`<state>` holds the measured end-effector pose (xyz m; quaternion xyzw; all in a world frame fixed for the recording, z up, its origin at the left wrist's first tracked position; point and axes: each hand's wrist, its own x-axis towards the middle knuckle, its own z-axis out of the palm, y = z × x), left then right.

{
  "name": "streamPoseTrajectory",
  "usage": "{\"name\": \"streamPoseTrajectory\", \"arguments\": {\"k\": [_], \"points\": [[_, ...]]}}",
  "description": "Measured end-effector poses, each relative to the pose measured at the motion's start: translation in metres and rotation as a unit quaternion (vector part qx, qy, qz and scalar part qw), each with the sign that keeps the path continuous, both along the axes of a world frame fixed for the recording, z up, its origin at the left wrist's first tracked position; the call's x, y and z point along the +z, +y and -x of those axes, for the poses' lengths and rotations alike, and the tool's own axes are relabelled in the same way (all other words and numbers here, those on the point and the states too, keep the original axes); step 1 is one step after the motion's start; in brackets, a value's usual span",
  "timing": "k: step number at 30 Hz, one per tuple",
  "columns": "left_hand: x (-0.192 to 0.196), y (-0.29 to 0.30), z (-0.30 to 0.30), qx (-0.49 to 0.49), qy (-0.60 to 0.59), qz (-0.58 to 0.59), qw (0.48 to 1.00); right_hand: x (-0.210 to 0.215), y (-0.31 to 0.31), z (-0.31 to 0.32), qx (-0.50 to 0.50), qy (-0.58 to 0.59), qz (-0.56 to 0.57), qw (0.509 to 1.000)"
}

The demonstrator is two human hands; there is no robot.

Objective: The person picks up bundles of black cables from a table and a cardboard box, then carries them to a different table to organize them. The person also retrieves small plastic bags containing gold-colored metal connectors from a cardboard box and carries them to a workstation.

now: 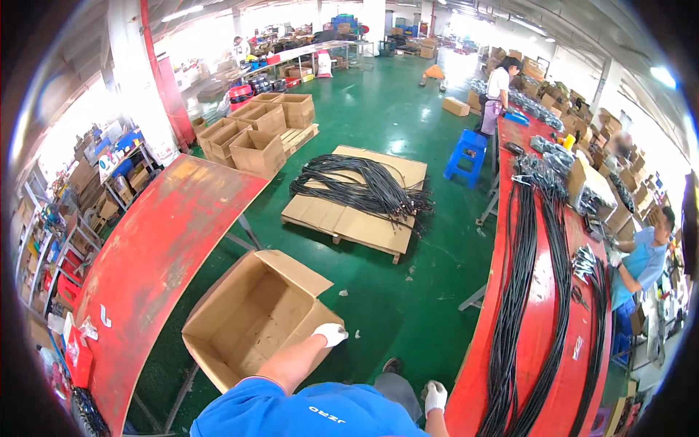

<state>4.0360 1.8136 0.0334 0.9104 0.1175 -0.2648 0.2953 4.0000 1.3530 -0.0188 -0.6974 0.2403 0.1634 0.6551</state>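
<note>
While carton stands open at 7 o'clock, apparently unfilled, left hand touches its rim at 6, grip uncertain; black cables, already gathered, lie unboxed on cardboard-topped pallet at dial's centre; right hand hangs at 5, seemingly half-curled, nothing visible in it; cable bundles, laid lengthwise, occupy red table at 4.

The long red desk on the right carries black cable bundles and scissors; the green floor carries a cardboard-covered pallet and blue stool.
</note>
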Motion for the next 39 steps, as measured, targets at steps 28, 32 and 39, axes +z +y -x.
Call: {"name": "streamPoseTrajectory", "arguments": {"k": [28,32,39], "points": [[-0.106,0.127,-0.104,0.243,0.143,0.013,0.959,0.03,0.185,-0.463,0.384,0.136,0.173,0.897],[-0.068,0.226,-0.215,0.309,0.01,-0.034,0.951,0.04,0.221,-0.516,0.354,0.144,0.171,0.908],[0.016,0.327,-0.327,0.391,-0.105,0.079,0.911,0.041,0.31,-0.569,0.357,0.166,0.165,0.904]]}}
